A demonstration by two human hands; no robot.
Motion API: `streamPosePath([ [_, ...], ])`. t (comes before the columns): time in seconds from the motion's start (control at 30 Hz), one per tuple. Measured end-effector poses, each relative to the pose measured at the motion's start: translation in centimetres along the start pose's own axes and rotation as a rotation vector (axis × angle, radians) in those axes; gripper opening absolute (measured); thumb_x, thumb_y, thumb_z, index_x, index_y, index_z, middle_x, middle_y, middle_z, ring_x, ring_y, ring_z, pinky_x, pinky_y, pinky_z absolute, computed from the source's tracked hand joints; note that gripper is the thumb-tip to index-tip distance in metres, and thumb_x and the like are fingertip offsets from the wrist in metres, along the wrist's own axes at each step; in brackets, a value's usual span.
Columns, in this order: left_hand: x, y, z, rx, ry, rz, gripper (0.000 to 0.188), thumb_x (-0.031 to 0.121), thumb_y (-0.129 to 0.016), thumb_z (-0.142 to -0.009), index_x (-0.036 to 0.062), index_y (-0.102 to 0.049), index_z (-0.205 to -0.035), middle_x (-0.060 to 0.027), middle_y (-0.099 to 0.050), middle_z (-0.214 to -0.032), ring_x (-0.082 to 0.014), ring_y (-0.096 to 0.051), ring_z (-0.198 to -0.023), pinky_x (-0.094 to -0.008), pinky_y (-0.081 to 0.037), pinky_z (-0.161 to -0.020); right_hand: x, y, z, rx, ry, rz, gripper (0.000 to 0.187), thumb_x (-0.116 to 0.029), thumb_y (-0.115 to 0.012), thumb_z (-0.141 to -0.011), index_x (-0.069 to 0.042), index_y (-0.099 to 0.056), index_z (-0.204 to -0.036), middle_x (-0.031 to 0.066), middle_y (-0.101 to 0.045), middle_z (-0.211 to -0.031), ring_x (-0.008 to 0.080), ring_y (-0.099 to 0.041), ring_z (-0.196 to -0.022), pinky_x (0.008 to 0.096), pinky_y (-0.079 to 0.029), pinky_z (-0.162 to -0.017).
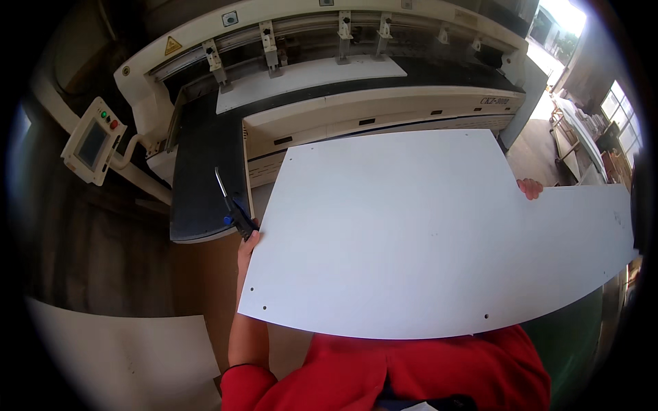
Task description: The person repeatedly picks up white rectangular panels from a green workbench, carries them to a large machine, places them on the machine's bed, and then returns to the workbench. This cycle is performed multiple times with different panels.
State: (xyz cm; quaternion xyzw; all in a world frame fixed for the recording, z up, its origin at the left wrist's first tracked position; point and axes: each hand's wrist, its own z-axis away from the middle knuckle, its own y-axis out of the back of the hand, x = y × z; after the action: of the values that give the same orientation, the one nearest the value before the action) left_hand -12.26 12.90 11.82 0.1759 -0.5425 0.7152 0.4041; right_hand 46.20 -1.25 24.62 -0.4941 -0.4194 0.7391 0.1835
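**Large white panel held flat at chest height, one hand at each side edge**

Nearest: red sleeves [384, 373] at the lower edge. Left forearm bare, running up to the left hand [247, 248].

White panel [439, 233] held roughly level in front of the body, between chest and machine. Count: one panel in hand. Outline irregular, with a step cut into the far right corner. Small drilled holes visible near edges: at least four.

Left hand at the panel's left edge, fingers curled under and hidden; grip state cannot be told from above, though the hand meets the edge. Same hand also seems to carry a dark-handled tool [232, 205] with a bright metal shaft and a blue spot; kind unclear.

Right hand [530, 188] at the step in the right edge, fingertips wrapped over the top face, closed on the panel.

Handling judgement: stiff, thin sheet, smooth coated face, likely slippery; moderately heavy and awkward by span. Best taken at opposite edges, as here.

Lower left: second pale sheet [130, 356], one, lying flat.

Farther: one large cream machine [329, 103] with dark feed tabletop [205, 171]; one white board [308, 75] lying on it under five clamps. One control box [92, 140] on an arm, left.
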Motion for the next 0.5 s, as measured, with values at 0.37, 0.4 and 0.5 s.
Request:
streamPosePath([
  [0.37,4.0,-9.1,-11.6,-0.072,0.011,-0.536,0.07,0.002,-0.081,-0.067,0.0048,-0.051,-0.13,-0.0061,-0.06,-0.106,-0.0188,-0.062,-0.089,-0.0322,-0.049,-0.085,3.5,-3.7,-15.2,0.1,0.066,-0.052,0.054,-0.04,-0.048,-0.096,-0.009,-0.041,-0.14,0.0112,-0.044,-0.141,0.0336,-0.04,-0.129,0.0492,-0.032,-0.108],
  [0.4,3.6,-9.8,-13.0,-0.084,0.019,-0.552,0.07,0.002,-0.081,-0.067,0.005,-0.051,-0.13,-0.0055,-0.06,-0.105,-0.0189,-0.061,-0.089,-0.0324,-0.049,-0.085,3.7,-4.0,-16.9,0.105,0.069,-0.056,0.054,-0.04,-0.048,-0.096,-0.009,-0.041,-0.14,0.0112,-0.044,-0.141,0.0335,-0.04,-0.129,0.0492,-0.032,-0.108],
  [0.5,1.6,-10.4,-17.0,-0.113,0.089,-0.596,0.071,0.004,-0.081,-0.067,0.0052,-0.05,-0.131,-0.0047,-0.059,-0.105,-0.019,-0.06,-0.093,-0.0334,-0.048,-0.086,4.3,-4.6,-20.9,0.134,0.09,-0.049,0.054,-0.04,-0.048,-0.096,-0.008,-0.041,-0.14,0.0113,-0.044,-0.141,0.0335,-0.04,-0.129,0.0492,-0.032,-0.108],
])
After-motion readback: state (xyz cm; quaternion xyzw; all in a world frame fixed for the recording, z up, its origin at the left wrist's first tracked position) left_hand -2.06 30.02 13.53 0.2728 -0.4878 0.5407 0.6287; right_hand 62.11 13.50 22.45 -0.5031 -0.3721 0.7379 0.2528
